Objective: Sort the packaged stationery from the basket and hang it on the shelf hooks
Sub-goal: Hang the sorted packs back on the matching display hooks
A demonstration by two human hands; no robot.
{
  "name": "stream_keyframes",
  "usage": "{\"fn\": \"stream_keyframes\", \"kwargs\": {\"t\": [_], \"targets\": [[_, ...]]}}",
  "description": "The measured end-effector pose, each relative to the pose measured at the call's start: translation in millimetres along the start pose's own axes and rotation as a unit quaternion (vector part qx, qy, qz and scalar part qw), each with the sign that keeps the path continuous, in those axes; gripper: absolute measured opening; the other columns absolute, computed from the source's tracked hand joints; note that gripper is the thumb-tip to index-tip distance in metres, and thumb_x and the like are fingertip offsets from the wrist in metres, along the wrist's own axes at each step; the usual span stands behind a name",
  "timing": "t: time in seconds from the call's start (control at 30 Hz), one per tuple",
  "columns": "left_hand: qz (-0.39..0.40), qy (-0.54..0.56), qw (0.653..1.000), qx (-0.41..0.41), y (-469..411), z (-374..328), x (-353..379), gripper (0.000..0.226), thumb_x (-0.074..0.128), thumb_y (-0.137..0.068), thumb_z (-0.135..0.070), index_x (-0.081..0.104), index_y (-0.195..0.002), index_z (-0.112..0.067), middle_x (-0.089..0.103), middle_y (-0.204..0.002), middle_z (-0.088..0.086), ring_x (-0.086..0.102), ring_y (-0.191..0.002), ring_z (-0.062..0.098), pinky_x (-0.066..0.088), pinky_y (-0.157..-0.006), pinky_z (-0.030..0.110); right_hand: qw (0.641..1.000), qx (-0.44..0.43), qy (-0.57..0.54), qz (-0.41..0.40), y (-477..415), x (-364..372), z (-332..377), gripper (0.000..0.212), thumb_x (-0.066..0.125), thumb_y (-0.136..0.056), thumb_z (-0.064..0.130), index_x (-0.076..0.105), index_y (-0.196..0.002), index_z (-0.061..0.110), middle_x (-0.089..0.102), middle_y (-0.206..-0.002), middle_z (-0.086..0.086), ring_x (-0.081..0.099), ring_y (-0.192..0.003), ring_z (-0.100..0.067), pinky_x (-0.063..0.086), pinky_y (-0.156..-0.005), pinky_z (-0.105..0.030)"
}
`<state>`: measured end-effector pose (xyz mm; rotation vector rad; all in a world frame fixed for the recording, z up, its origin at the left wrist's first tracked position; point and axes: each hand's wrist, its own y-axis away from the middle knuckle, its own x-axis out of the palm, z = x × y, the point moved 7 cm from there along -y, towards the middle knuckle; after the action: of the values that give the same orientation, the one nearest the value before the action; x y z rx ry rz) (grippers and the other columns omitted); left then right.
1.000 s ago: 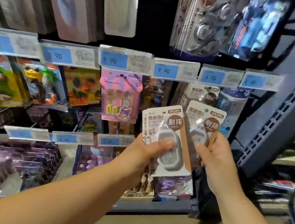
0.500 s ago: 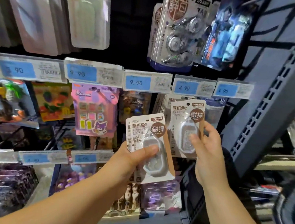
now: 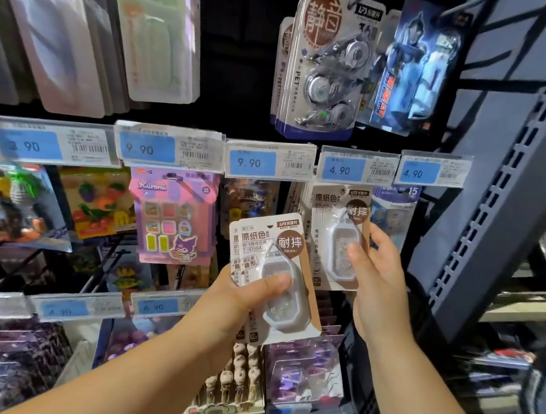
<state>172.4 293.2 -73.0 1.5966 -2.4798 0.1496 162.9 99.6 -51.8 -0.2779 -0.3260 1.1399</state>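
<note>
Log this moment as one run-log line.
step: hanging | left hand: grips stacked correction tape packs | right hand: holds single correction tape pack under 4.90 price tag | on hook: cannot tell

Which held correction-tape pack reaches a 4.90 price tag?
The pack in the right hand: its top sits under the left 4.90 tag; the left hand holds the other pack lower.
</note>
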Motion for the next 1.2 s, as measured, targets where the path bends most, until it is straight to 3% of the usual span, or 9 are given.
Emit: {"fn": "stream_keyframes", "kwargs": {"t": [0.27,0.43,0.57,0.73,0.9,0.97,1.03,1.1,1.2], "targets": [[-0.005,-0.008,1.000,0.006,-4,-8,4,0.054,0.075,-0.066,-0.032,0.063,-0.118,-0.023,0.074,-0.106,0.006,0.070,-0.099,0.027,0.051,-0.093,0.040,0.999,0.014,-0.025,-0.035,-6,-2,2,0.032,0.060,-0.094,0.023,0.054,-0.124,0.032,0.068,-0.117,0.004,0.065,-0.109,-0.016,0.049,-0.099,-0.046],[-0.009,-0.007,1.000,0.006,-10,-9,4,0.056,0.077,-0.067,-0.033,0.063,-0.120,-0.023,0.073,-0.109,0.010,0.066,-0.105,0.036,0.046,-0.099,0.051,0.998,0.017,0.009,-0.051,-14,1,5,0.025,0.061,-0.093,0.022,0.048,-0.114,0.029,0.066,-0.104,0.007,0.065,-0.093,-0.005,0.048,-0.080,-0.022],[-0.014,-0.007,1.000,0.012,-14,-9,4,0.055,0.075,-0.067,-0.033,0.063,-0.119,-0.022,0.072,-0.110,0.011,0.067,-0.105,0.035,0.045,-0.101,0.051,0.993,0.015,0.093,-0.077,-20,3,5,0.023,0.063,-0.091,0.025,0.043,-0.100,0.019,0.046,-0.087,0.009,0.047,-0.069,0.004,0.038,-0.059,-0.005],[0.003,-0.007,1.000,0.017,-18,-10,10,0.060,0.076,-0.067,-0.033,0.061,-0.123,-0.019,0.072,-0.110,0.013,0.067,-0.103,0.036,0.047,-0.097,0.050,0.980,-0.002,0.176,-0.090,-23,8,6,0.019,0.063,-0.090,0.031,0.050,-0.082,0.020,0.053,-0.084,0.003,0.049,-0.072,-0.009,0.039,-0.058,-0.011],[0.004,0.002,1.000,0.020,-22,-7,12,0.058,0.077,-0.066,-0.031,0.062,-0.121,-0.020,0.072,-0.110,0.011,0.068,-0.103,0.034,0.047,-0.098,0.048,0.962,-0.059,0.225,-0.145,-3,-1,16,0.014,0.063,-0.089,0.037,0.057,-0.078,0.032,0.051,-0.095,0.013,0.053,-0.092,-0.011,0.039,-0.079,-0.023],[0.007,0.008,1.000,0.025,-22,-7,13,0.058,0.077,-0.067,-0.030,0.062,-0.122,-0.020,0.073,-0.111,0.009,0.069,-0.102,0.029,0.052,-0.094,0.041,0.975,-0.072,0.191,-0.093,11,5,19,0.019,0.057,-0.092,0.042,0.060,-0.078,0.029,0.056,-0.084,0.010,0.054,-0.082,-0.007,0.040,-0.073,-0.019],[0.008,0.016,1.000,0.026,-22,-5,13,0.057,0.077,-0.068,-0.029,0.062,-0.123,-0.018,0.072,-0.112,0.010,0.068,-0.104,0.031,0.051,-0.096,0.043,0.993,-0.039,0.114,0.008,23,21,16,0.027,0.053,-0.088,0.049,0.063,-0.080,0.026,0.060,-0.074,0.003,0.054,-0.068,-0.011,0.043,-0.063,-0.020],[0.010,0.017,0.999,0.031,-22,-3,15,0.054,0.078,-0.070,-0.028,0.064,-0.121,-0.016,0.071,-0.112,0.014,0.068,-0.103,0.034,0.051,-0.095,0.045,0.993,-0.018,0.082,0.081,33,34,14,0.033,0.057,-0.082,0.057,0.063,-0.084,0.025,0.061,-0.076,-0.005,0.054,-0.069,-0.021,0.044,-0.063,-0.022],[-0.005,0.022,1.000,0.022,-19,-2,17,0.049,0.082,-0.075,-0.029,0.065,-0.118,-0.013,0.072,-0.095,0.013,0.067,-0.071,0.020,0.052,-0.060,0.027,0.989,-0.006,0.086,0.116,40,41,12,0.038,0.062,-0.074,0.062,0.064,-0.087,0.026,0.061,-0.085,-0.013,0.058,-0.080,-0.028,0.047,-0.067,-0.024]]}}
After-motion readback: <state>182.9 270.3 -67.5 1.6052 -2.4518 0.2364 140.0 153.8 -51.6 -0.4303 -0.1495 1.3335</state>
